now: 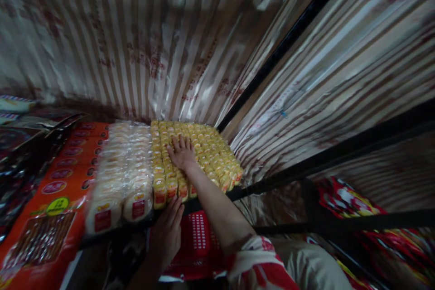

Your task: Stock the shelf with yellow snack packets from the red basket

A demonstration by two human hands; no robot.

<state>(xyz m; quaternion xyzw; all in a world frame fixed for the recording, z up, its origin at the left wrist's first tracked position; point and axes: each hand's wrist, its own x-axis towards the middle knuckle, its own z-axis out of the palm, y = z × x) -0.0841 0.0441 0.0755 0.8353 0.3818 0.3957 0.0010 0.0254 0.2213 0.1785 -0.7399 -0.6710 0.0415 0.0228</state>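
Note:
Rows of small yellow-wrapped packets (pixel 212 156) stand tightly side by side at the shelf's right end. My right hand (pixel 182 153) lies palm down on top of them, fingers spread. Lower down, my left hand (pixel 167 231) is at the shelf's front edge, its fingers stretched out and close to the front packets; whether they touch is hard to see. Left of the yellow block are two rows of round pale cakes or biscuits in clear wrap (pixel 137 190). Beside those lies a line of orange packs (pixel 56 190), the front one showing brown sticks through a window.
Striped plastic sheeting (pixel 136 45) hangs behind the shelf and to the right. A black metal frame (pixel 278 176) runs along the shelf and up the corner. Below is a red basket (pixel 197 240). Red and yellow bags (pixel 350 199) lie lower right, dark packs (pixel 23 154) far left.

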